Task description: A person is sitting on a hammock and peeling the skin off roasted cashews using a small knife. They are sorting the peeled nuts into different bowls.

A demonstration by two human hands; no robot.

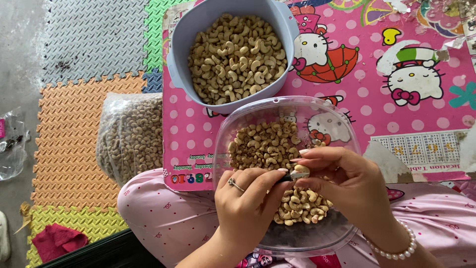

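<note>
1. Your hands meet over the clear bowl [342,134] in your lap: the right hand [342,181] pinches a single cashew [301,169] between thumb and fingertips.
2. Your left hand [245,198], ring on one finger, is closed around a small tool [292,176] whose tip touches the cashew; only a short dark and pale piece of it shows, so you cannot tell its kind.
3. The pinched cashew sits above the centre of the clear bowl, just beside your left fingertips.
4. Below the hands, the clear bowl holds two lots of nuts: a darker heap [265,146] toward 11 o'clock and a paler heap [300,208] toward 6 o'clock.
5. At 12 o'clock from the grip, a blue tub [178,34] full of pale cashews touches the clear bowl's far rim.
6. At 9 o'clock, a clear bag [131,134] of nuts lies on the foam floor tiles [69,129].
7. Both bowls rest on a pink cartoon-printed board [377,104].
8. A pearl bracelet [396,250] circles your right wrist, at 5 o'clock.
9. A red cloth [57,240] lies at 8 o'clock.
</note>
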